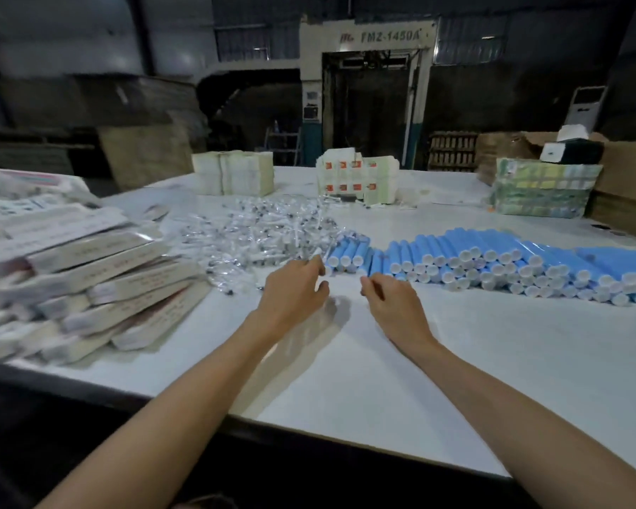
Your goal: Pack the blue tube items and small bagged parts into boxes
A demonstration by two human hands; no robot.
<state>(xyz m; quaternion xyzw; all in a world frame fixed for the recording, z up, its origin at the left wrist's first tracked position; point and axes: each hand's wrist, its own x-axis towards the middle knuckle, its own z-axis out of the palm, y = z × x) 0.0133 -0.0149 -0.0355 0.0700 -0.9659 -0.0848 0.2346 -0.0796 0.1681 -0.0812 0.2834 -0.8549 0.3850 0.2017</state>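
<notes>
Reaching out in the head view, both hands are over the white table [382,380]. The left hand [294,292] has its fingertips at the near edge of the small bagged parts [257,233]. There's something pale at the tips, but I cannot tell a pinch from a touch. The right hand [391,299] hovers, fingers loosely curled and holding nothing, just short of the blue tubes [349,253]. The tubes' long axes run away from the person, white caps facing the fingers. The right hand looks nearer to them. The boxes [89,281] are stacked at far left.
</notes>
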